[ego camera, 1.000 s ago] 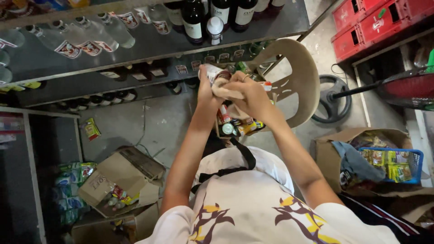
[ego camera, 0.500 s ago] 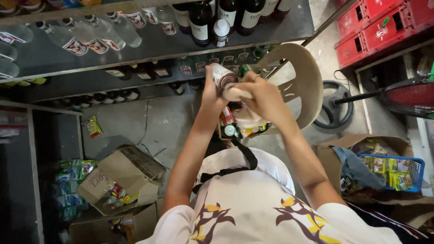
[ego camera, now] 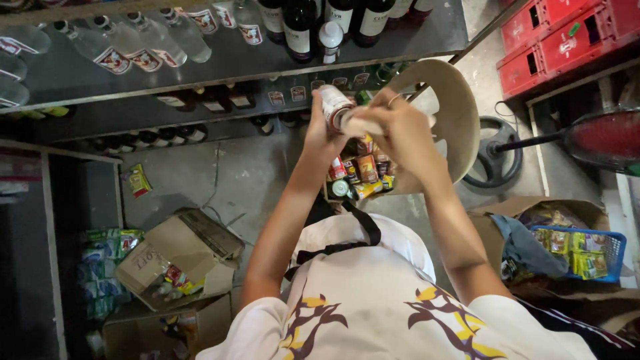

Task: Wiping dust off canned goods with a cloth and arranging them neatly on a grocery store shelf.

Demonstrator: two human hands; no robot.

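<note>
My left hand (ego camera: 319, 130) grips a small can (ego camera: 333, 105) with a red and white label, held tilted in front of my chest. My right hand (ego camera: 395, 130) presses a pale cloth (ego camera: 365, 124) against the can's end. A ring shows on one right finger. Both hands are raised above an open box of small tins and packets (ego camera: 357, 175), which sits on a beige plastic chair (ego camera: 457, 113). My white printed shirt fills the bottom of the view.
Metal shelves (ego camera: 220, 67) ahead carry clear bottles (ego camera: 133, 45) and dark bottles (ego camera: 300, 23). Red crates (ego camera: 567, 37) stand at top right, with a fan (ego camera: 600, 139) below them. A blue basket of packets (ego camera: 590, 250) is on the right and an open cardboard box (ego camera: 180, 257) on the left.
Both hands have lifted slightly toward the shelf with the can. The right hand has shifted the cloth over the can's end.
</note>
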